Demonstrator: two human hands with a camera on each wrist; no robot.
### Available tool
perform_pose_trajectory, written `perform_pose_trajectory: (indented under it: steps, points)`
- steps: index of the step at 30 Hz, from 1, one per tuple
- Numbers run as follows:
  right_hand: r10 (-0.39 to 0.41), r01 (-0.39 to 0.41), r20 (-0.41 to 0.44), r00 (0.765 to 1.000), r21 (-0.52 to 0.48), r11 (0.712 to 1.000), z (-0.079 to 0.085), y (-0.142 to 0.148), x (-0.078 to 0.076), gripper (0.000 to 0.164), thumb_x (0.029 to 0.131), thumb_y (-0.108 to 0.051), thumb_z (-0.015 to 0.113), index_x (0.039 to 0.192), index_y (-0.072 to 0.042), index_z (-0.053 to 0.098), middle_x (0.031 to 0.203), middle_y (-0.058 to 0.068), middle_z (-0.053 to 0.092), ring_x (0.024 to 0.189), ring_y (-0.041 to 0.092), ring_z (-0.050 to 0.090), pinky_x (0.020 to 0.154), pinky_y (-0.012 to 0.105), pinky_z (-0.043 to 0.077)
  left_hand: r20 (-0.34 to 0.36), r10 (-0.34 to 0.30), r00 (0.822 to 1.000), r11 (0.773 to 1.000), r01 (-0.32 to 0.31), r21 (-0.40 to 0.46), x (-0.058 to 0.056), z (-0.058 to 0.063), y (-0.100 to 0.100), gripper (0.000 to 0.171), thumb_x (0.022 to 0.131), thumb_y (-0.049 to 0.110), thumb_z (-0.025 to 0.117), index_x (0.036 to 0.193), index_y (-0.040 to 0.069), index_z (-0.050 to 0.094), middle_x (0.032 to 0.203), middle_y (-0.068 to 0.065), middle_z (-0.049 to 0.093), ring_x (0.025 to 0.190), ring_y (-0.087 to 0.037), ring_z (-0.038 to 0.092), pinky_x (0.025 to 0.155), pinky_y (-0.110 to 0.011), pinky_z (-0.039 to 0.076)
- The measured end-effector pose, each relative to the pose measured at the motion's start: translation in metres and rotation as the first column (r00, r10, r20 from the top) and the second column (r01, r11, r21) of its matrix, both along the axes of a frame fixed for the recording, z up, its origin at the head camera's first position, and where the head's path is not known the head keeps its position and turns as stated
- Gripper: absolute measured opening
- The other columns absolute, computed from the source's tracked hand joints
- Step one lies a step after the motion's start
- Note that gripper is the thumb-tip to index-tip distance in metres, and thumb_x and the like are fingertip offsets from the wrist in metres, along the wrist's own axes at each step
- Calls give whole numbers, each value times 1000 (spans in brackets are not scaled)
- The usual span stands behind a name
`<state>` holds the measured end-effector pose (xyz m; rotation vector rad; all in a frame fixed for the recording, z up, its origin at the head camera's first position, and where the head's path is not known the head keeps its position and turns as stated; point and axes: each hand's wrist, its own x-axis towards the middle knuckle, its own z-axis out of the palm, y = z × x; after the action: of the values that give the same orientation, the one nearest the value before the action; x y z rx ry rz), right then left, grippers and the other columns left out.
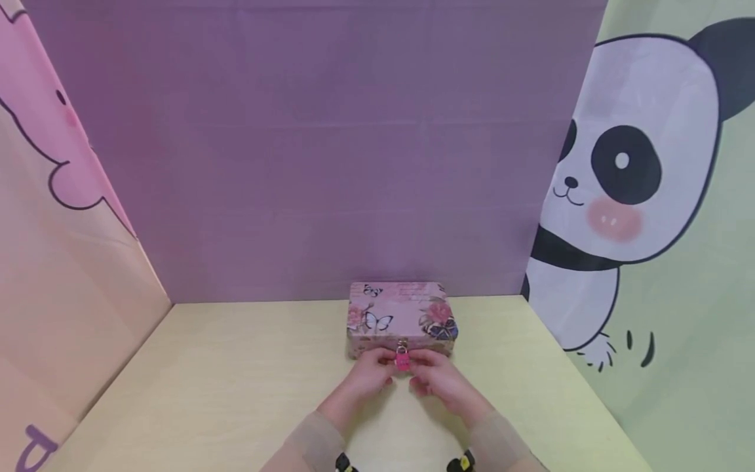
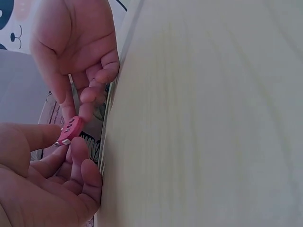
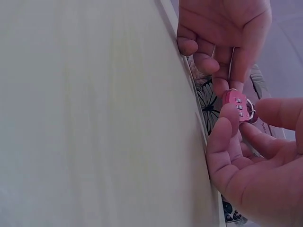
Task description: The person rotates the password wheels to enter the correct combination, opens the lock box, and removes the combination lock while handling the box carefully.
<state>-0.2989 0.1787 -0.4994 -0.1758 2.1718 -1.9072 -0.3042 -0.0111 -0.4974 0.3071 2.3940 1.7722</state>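
A small pink combination padlock (image 1: 403, 361) hangs by its shackle at the front clasp (image 1: 402, 343) of a pink box (image 1: 407, 318) printed with butterflies and flowers. The box's lid is down. My left hand (image 1: 368, 373) pinches the padlock from the left side. From the other side, the fingers of my right hand (image 1: 442, 380) hold it too. Number dials show on the padlock (image 3: 239, 107) in the right wrist view, with the metal shackle beside my right thumb (image 3: 279, 111). In the left wrist view the padlock (image 2: 71, 128) sits between both hands' fingertips.
The box stands near the back edge of a pale wood-grain table (image 1: 248, 380). Behind it hangs a purple cloth (image 1: 307, 151). A panda-printed curtain (image 1: 678, 295) is at the right, and a pink printed curtain (image 1: 59, 262) at the left.
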Motion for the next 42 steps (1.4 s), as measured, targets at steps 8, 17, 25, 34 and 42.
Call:
perform_pose_trajectory:
  steps: [8,17,25,34,42]
  points:
    - [30,-30,-19,999,-4,1000,4,-1,0,42,99,-11,61,136,6,53,112,16,64,82,21,62,72,36,55,7,18,1000,999,-18,36,-5,-5,0,20,95,10,69,111,-1,67,89,-8,65,69,-16,57,59,-28,48]
    - [24,-24,-15,1000,-5,1000,6,0,3,42,99,-8,59,137,8,51,112,19,64,83,22,62,71,36,54,-1,28,1000,999,-28,28,-8,-6,4,15,91,11,74,99,-1,69,81,-4,64,65,-13,54,58,-26,46]
    - [26,-26,-2,1000,8,1000,6,1,3,44,100,-8,58,140,7,48,114,17,63,83,23,62,72,38,55,32,17,999,999,-16,-30,-7,-2,3,12,91,10,73,87,-1,70,73,-5,62,61,-11,50,55,-24,43]
    - [32,-32,17,999,4,999,5,4,-1,44,101,-13,59,140,6,49,114,18,63,85,23,62,74,38,56,62,0,998,1000,0,2,-7,0,4,10,91,3,68,86,-6,69,68,-4,58,56,-9,46,51,-21,39]
    - [-30,31,68,997,-2,1000,4,9,-4,46,101,-21,62,137,6,51,94,12,59,76,19,56,70,36,55,84,-4,996,999,1,36,-7,0,6,15,94,3,65,85,-9,68,67,-3,57,55,-9,44,49,-20,36]
